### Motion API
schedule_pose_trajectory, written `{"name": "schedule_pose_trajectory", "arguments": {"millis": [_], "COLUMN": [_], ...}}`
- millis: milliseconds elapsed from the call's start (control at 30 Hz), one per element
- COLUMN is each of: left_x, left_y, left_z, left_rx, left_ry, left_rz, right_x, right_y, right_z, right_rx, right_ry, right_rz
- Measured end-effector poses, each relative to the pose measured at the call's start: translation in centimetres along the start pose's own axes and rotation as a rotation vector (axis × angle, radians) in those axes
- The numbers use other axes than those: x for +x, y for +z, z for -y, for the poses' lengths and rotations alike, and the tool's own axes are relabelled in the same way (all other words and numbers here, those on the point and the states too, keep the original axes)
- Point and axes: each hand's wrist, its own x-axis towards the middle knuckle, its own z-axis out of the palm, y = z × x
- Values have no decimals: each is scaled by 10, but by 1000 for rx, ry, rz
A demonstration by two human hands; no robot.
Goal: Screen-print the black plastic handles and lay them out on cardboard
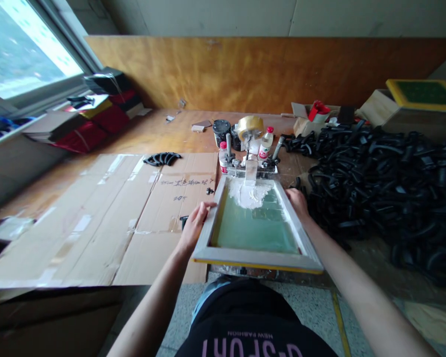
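Observation:
A framed screen [258, 257] with green mesh lies in front of my body, white paste [250, 196] spread over its far end. My left hand [197, 223] grips the left side of the frame, its thumb and fingers on the edge. On the right side, my right hand [298, 202] holds the frame's outer edge, its fingers partly hidden. A metal clamp stand [250, 168] meets the frame's far end. Just left of my left hand, a small black part [184, 221] rests on cardboard.
Flattened cardboard [96, 218] covers the left, with curved black parts [162, 158] on it. A large heap of black parts [379, 173] fills the right. Behind the frame stand bottles [265, 144], a black jar [221, 132] and a tape roll [250, 127].

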Motion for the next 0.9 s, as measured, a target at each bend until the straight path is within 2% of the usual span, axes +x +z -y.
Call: {"name": "schedule_pose_trajectory", "arguments": {"millis": [67, 133, 200, 267, 333, 400, 567, 633, 700, 767, 833, 900], "left_x": [-6, -6, -3, 0, 1, 1, -2, -3, -3, -2, 0, 0], "left_y": [-1, 1, 5, 7, 7, 7, 9, 10, 10, 8, 6, 4], "left_z": [33, 62, 82, 92, 95, 94, 87, 86, 87, 89, 92, 93], "left_rx": [56, 78, 124, 169, 196, 202, 168, 148, 132, 129, 133, 138], "left_ry": [-86, -120, -121, -116, -122, -133, -167, -173, -175, -178, -178, -177], "left_rz": [9, -9, -43, -56, -49, -50, -70, -66, -58, -51, -42, -37], "right_x": [20, 43, 62, 72, 69, 54, 14, 13, 16, 12, 1, -10], "right_y": [-9, -8, 1, 13, 23, 27, 8, 2, 4, 12, 19, 21], "right_z": [4, 27, 58, 85, 99, 99, 80, 77, 79, 82, 82, 80], "right_rx": [-7, -15, -41, -89, -132, -154, -62, 1, 37, 40, 42, 64], "right_ry": [-1, -135, -283, -322, -303, -344, -735, -768, -691, -633, -657, -708], "right_rz": [-110, -173, -129, 3, 143, 218, 349, 402, 353, 245, 173, 180]}}
